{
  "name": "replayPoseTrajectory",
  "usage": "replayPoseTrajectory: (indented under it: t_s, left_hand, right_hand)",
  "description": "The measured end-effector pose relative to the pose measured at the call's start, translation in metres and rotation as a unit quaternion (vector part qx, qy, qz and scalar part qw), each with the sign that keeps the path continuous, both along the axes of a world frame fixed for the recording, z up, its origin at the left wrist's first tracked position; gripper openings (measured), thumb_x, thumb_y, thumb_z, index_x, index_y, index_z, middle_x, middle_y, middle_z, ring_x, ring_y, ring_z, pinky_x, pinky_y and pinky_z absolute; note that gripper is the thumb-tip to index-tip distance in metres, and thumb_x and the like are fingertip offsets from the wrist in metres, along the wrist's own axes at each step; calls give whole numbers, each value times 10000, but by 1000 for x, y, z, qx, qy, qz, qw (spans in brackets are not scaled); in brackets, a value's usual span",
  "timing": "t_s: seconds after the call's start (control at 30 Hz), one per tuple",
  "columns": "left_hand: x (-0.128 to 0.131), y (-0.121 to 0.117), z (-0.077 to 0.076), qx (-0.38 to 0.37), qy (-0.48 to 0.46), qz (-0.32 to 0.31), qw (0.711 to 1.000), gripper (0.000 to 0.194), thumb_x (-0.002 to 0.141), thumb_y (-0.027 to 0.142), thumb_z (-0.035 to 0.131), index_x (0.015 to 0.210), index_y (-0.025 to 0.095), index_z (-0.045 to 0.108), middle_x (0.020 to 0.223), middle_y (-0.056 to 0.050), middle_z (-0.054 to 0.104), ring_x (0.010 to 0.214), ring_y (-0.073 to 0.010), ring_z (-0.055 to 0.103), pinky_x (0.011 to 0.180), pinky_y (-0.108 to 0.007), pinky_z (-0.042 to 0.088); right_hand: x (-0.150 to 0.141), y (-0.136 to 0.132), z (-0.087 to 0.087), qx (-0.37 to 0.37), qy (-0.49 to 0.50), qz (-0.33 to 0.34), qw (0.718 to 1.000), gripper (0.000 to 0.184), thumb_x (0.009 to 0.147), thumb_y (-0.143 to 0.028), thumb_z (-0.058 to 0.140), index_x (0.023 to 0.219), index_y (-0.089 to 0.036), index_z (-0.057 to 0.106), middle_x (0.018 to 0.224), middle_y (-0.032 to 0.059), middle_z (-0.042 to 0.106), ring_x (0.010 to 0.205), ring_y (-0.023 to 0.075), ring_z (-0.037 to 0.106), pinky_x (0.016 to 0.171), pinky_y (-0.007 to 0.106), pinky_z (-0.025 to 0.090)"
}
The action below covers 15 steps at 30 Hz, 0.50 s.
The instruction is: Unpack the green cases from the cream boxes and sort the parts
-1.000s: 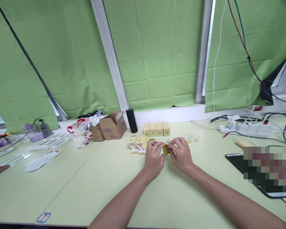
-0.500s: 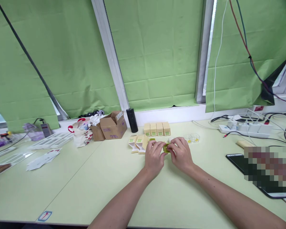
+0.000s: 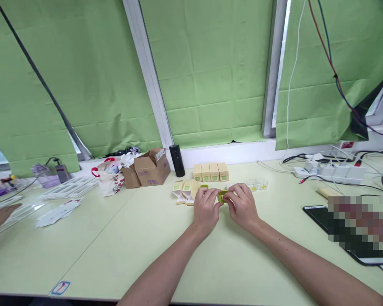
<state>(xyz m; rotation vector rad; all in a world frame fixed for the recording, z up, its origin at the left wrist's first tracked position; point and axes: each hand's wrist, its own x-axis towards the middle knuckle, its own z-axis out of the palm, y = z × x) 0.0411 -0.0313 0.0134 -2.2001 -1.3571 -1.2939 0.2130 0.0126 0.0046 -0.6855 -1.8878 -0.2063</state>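
A small olive-green piece (image 3: pixel 222 196), too small to name surely, is pinched between both hands just above the table. My left hand (image 3: pixel 207 209) grips its left side with closed fingers and thumb. On its right side, my right hand (image 3: pixel 242 205) has thumb and fingertips pressed together. Just beyond the left hand stand two small open cartons (image 3: pixel 189 191) with white insides, and another green piece (image 3: pixel 204 186) shows partly behind the fingers. A row of several closed beige cartons (image 3: pixel 210 172) stands behind. Past the right hand are clear round containers (image 3: pixel 257 185) with yellow bits in them.
A black cylinder (image 3: pixel 177 161) and a cardboard box (image 3: pixel 155 168) stand at the back. To the right lie a phone-like black device (image 3: pixel 319 216) and a power strip (image 3: pixel 330 173) with cables. White papers (image 3: pixel 59 212) and another person's hand (image 3: pixel 1 216) are at left.
Another person's hand has come further into view at the left edge. My own hands hold almost the same place, with the green piece turned very slightly.
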Motion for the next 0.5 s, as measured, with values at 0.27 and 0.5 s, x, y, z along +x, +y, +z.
replayPoseTrajectory:
  t_s: [0.27, 0.5]
  left_hand:
    - [0, 1, 0, 4, -4, -2, 1000, 400, 931, 185, 677, 1326, 242, 647, 1205, -92, 727, 1064, -304, 561, 921, -494, 505]
    - [-5, 5, 1, -13, -29, 16, 999, 412, 893, 105, 683, 1280, 246, 681, 1195, -77, 732, 1059, -299, 551, 921, -483, 505]
  right_hand:
    - [0, -2, 2, 3, -5, -1, 1000, 202, 927, -71, 561, 886, -239, 666, 936, 74, 616, 939, 261, 507, 775, 414, 430]
    - [-2, -6, 3, 12, -6, 6, 1000, 173, 933, -92, 574, 893, -233, 665, 944, 83, 619, 945, 268, 510, 774, 416, 434]
